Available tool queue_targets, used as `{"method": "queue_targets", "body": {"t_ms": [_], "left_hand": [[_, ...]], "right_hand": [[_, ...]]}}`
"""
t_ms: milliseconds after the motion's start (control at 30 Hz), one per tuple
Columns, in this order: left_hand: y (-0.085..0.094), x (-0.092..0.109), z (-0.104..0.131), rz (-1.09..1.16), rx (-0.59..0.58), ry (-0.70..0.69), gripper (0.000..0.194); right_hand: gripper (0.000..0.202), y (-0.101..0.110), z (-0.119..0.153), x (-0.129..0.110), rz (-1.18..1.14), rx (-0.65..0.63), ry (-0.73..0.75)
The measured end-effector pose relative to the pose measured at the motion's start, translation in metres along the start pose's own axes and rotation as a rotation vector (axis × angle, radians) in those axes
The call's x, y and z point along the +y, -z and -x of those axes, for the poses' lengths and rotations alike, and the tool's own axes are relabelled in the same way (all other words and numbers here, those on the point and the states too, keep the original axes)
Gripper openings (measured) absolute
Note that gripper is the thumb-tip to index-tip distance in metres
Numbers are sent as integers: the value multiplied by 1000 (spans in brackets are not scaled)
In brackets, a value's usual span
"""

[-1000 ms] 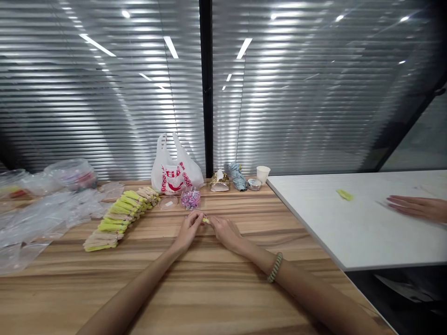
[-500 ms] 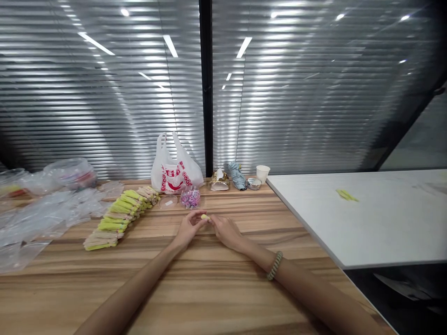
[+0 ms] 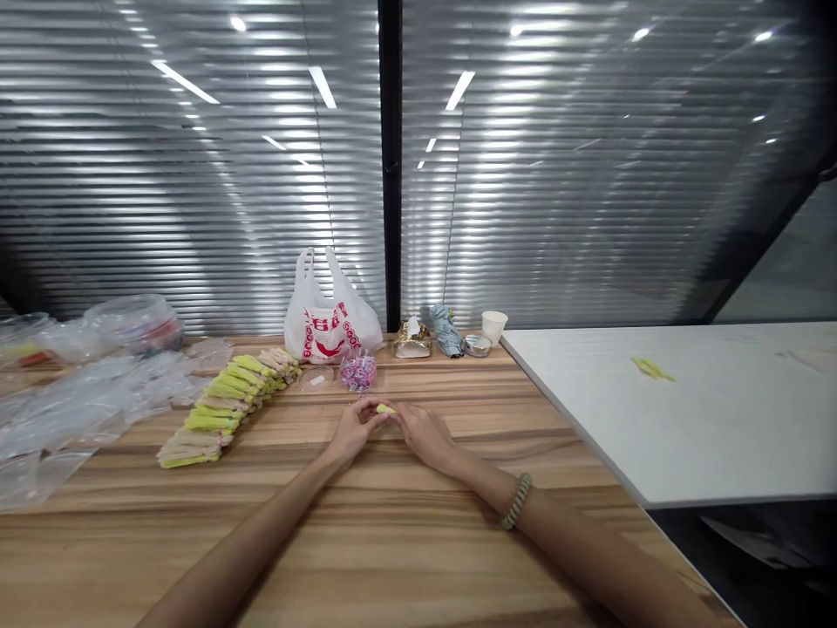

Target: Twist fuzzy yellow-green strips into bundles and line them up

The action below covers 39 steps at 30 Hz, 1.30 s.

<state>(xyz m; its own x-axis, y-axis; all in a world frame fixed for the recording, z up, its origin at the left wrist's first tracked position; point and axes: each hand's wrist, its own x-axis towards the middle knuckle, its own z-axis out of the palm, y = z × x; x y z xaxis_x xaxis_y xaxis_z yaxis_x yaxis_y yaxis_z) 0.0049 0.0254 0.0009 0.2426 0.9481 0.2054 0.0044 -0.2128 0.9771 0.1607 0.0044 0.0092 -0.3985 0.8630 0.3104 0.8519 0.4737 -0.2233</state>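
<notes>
My left hand (image 3: 353,433) and my right hand (image 3: 424,436) meet over the middle of the wooden table. Between their fingertips is a small yellow piece (image 3: 384,408), mostly covered by the fingers, so its kind is unclear. The left thumb and fingers pinch it from one side. Right-hand fingers close on its other end. Just beyond the hands stands a clear tub of small pink and purple pieces (image 3: 357,373), with a round clear lid (image 3: 316,378) lying beside it. Left of these, a long row of yellow and beige bundles (image 3: 226,406) lies on the table.
Clear plastic bags (image 3: 85,410) spread over the left side. Along the back are a white carrier bag (image 3: 333,327), a gold tissue pack (image 3: 412,340), a folded blue-grey umbrella (image 3: 446,333), a tape roll (image 3: 477,346) and a paper cup (image 3: 494,326). Yellow strips (image 3: 652,369) lie on the white table (image 3: 732,436).
Both hands stay together at the same spot on the yellow piece, with only slight finger movement. The whole view has shifted a little.
</notes>
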Motion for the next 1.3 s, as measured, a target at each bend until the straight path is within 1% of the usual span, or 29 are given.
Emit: {"method": "queue_targets", "body": {"t_ms": [200, 333, 467, 733, 933, 1167, 1300], "left_hand": [[-1, 2, 0, -39, -42, -34, 24], [-2, 4, 0, -40, -23, -27, 24], [-2, 4, 0, -47, -28, -2, 24], [-2, 0, -1, -41, 21, 35, 24], [-2, 2, -1, -54, 46, 19, 26], [-3, 7, 1, -90, 22, 1, 21], [-3, 6, 1, -114, 17, -6, 22]], "right_hand": [[30, -2, 1, 0, 40, 58, 18], [30, -5, 0, 1, 80, 79, 15], [29, -7, 1, 1, 70, 113, 6], [29, -4, 0, -1, 75, 135, 7], [27, -3, 1, -1, 50, 99, 1], [31, -3, 1, -1, 28, 57, -48], [30, -2, 1, -1, 29, 41, -83]]}}
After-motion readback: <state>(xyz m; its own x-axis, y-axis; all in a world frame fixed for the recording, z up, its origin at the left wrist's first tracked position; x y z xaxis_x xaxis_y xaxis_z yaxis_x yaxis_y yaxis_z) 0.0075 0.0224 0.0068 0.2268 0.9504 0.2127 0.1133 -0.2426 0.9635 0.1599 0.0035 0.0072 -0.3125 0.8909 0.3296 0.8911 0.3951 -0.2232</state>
